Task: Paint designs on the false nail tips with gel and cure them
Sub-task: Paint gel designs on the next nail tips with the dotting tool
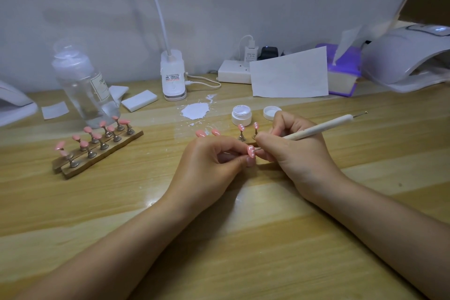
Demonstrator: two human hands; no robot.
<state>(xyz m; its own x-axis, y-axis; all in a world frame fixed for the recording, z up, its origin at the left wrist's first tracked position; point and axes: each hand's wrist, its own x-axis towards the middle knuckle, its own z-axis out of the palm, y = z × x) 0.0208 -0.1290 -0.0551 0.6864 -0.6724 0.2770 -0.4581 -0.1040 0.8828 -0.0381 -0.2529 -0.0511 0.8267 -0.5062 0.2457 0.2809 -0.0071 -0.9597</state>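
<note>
My left hand pinches a pink false nail tip on its small stand. My right hand grips a white dotting tool, whose metal point touches that tip. Just behind my hands stand two pink tips with white dots and two plain pink tips. An open white gel pot stands beyond them, its lid lying beside it. On the left, a wooden holder carries several pink tips on metal stands. A white curing lamp sits at the far right.
A clear liquid bottle stands at the left. White wipes, a lamp base, a power strip, a sheet of paper and a purple tissue box line the back. White gel smears mark the wooden table.
</note>
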